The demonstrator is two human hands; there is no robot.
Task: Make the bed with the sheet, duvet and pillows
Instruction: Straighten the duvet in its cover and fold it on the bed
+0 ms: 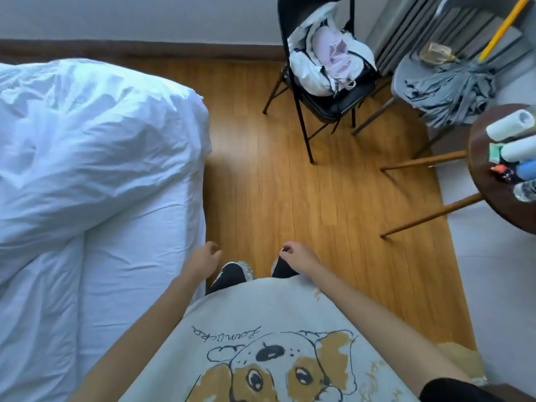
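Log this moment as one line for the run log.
duvet bunched on bed | sheet exposed | left hand empty | right hand empty | standing beside bed

Both bare arms hang forward and down in front of the body. The left hand (204, 258) is loosely curled, empty, fingers half bent. The right hand (298, 255) is likewise loosely curled, holding nothing, knuckles up.

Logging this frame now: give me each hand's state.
Left hand: loosely curled, holding nothing, beside the bed.
Right hand: loosely curled, holding nothing, over the floor.
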